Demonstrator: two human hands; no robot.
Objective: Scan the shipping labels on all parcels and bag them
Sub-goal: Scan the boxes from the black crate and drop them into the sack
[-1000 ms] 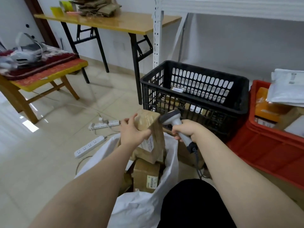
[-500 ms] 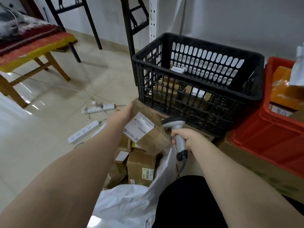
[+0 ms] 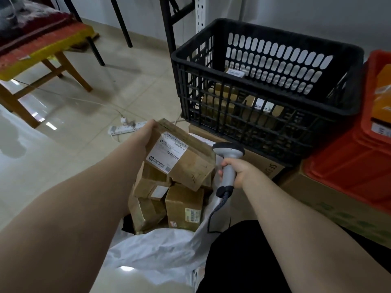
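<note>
Both hands busy: your left hand (image 3: 148, 132) grips a parcel (image 3: 190, 166) over the bag (image 3: 160, 250). Your right hand (image 3: 239, 172) grasps the scanner (image 3: 228, 149).

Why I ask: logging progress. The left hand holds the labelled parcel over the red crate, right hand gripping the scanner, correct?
Not the red crate: head view shows the left hand holding the labelled parcel over the white bag, right hand gripping the scanner.

Labelled parcel (image 3: 190, 163) in the left hand (image 3: 148, 132) above the white bag (image 3: 160, 254), scanner (image 3: 229, 159) in the right hand (image 3: 239, 171).
</note>
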